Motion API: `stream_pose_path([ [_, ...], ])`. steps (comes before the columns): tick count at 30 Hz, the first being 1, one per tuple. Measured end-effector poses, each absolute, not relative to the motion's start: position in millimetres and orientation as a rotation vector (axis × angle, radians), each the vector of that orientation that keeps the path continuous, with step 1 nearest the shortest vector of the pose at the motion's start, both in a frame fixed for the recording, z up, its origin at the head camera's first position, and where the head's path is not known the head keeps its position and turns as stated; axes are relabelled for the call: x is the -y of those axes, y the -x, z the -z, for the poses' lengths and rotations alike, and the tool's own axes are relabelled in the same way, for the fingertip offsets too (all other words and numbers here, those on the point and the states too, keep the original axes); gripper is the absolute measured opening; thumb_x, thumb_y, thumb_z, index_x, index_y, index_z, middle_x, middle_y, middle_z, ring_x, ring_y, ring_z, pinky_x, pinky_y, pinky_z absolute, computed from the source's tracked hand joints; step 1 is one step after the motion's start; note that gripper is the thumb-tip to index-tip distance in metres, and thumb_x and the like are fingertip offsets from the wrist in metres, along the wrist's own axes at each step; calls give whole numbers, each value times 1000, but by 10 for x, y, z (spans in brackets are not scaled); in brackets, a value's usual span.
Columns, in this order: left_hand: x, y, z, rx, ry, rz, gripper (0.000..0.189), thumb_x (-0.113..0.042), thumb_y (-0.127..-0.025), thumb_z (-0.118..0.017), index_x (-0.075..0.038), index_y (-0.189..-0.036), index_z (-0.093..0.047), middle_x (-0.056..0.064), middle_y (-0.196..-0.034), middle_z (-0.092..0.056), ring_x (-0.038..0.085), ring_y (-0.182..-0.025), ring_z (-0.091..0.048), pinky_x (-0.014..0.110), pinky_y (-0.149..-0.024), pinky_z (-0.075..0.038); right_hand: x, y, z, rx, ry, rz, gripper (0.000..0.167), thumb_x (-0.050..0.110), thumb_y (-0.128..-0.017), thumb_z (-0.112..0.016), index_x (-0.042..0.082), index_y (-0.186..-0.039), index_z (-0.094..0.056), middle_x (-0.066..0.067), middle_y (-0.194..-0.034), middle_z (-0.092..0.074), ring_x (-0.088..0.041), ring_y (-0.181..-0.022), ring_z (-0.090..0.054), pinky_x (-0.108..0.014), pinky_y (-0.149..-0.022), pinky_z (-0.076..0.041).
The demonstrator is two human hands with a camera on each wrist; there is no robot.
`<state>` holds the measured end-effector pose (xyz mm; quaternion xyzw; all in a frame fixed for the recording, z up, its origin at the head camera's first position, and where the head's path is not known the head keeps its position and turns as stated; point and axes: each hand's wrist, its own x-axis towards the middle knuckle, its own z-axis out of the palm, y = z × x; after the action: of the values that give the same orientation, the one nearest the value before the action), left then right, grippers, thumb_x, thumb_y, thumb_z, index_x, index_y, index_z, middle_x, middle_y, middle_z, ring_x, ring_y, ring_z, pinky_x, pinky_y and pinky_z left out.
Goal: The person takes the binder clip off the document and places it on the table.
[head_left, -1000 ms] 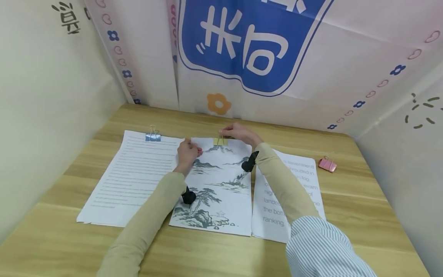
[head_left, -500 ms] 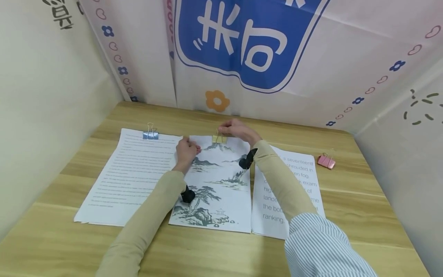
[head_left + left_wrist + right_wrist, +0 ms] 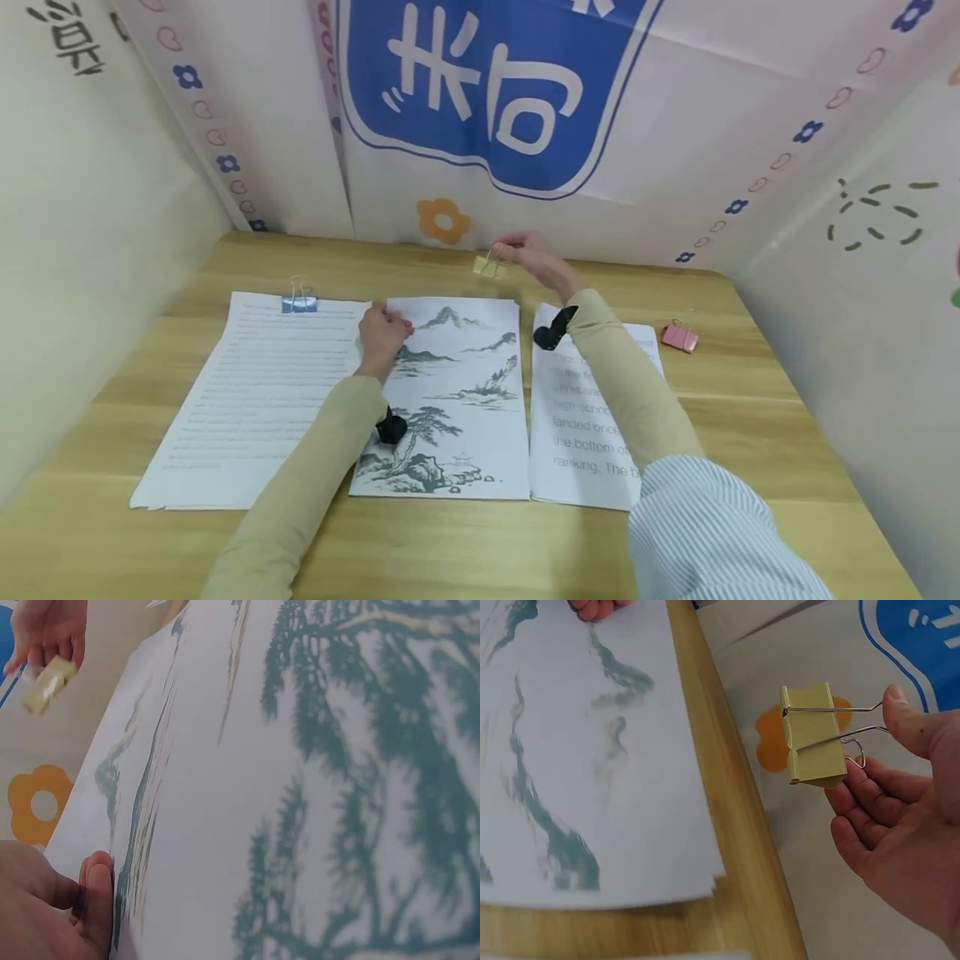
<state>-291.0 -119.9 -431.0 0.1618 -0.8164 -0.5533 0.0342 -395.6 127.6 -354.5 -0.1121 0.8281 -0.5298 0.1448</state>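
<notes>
My right hand (image 3: 538, 260) pinches a yellow binder clip (image 3: 814, 742) by its wire handles, thumb on one side and fingers on the other. The clip hangs past the top edge of the middle stack of paper (image 3: 465, 433), apart from it. That stack's top sheet carries an ink landscape of mountains, pines and rocks. At its upper left edge, my left hand (image 3: 381, 337) grips the paper, with curled fingers (image 3: 97, 889) over the sheet's side. The top edge of the stack bears no clip.
To the left lies a stack of printed text (image 3: 240, 400) with a blue binder clip (image 3: 300, 303) on its top edge. A large-print stack (image 3: 577, 442) lies under my right forearm, and a pink binder clip (image 3: 679, 337) rests on the wooden table (image 3: 750, 433) beyond it.
The yellow binder clip has come off the top edge of the middle stack, moving up and away with my right hand. My left hand stays at the stack's left edge. The view has shifted slightly.
</notes>
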Motion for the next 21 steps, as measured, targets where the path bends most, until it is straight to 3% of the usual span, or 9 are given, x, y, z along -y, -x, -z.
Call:
stream_pose_path([
  [7, 1395, 2941, 4275, 2600, -559, 1555, 35, -10, -97, -38, 7, -126, -48, 23, -103, -68, 31, -93, -68, 29, -74, -52, -1970, 3907, 3373, -2370, 183, 1648, 45, 18, -99, -47, -6, -136, -43, -26, -136, -48, -26, -121, -52, -40, -112, -38],
  [11, 1498, 2932, 4271, 2623, -582, 1495, 36, -11, -96, -37, 7, -125, -49, 22, -101, -70, 31, -93, -68, 30, -76, -50, -2456, 3809, 3298, -2457, 59, 1617, 49, 24, -99, -49, -2, -139, -41, -23, -136, -48, -21, -116, -54, -37, -112, -39],
  [15, 1573, 2927, 4281, 2639, -592, 1473, 40, -12, -96, -36, 7, -129, -46, 21, -100, -70, 31, -95, -67, 34, -82, -52, -2946, 3651, 3248, -2535, -32, 1569, 56, 32, -98, -49, -2, -141, -37, -20, -135, -47, -25, -121, -48, -39, -115, -34],
  [18, 1613, 2921, 4278, 2644, -593, 1466, 44, -13, -95, -35, 8, -134, -42, 21, -100, -70, 32, -96, -67, 38, -89, -52, -3277, 3518, 3260, -2562, -74, 1553, 61, 35, -98, -48, -5, -142, -34, -12, -126, -51, -25, -121, -46, -42, -117, -31],
  [21, 1641, 2914, 4262, 2645, -595, 1450, 45, -12, -94, -37, 8, -134, -42, 22, -100, -70, 32, -98, -66, 39, -93, -51, -3553, 3390, 3307, -2587, -134, 1545, 66, 39, -96, -50, -6, -141, -34, 3, -110, -56, -16, -111, -51, -44, -116, -32],
])
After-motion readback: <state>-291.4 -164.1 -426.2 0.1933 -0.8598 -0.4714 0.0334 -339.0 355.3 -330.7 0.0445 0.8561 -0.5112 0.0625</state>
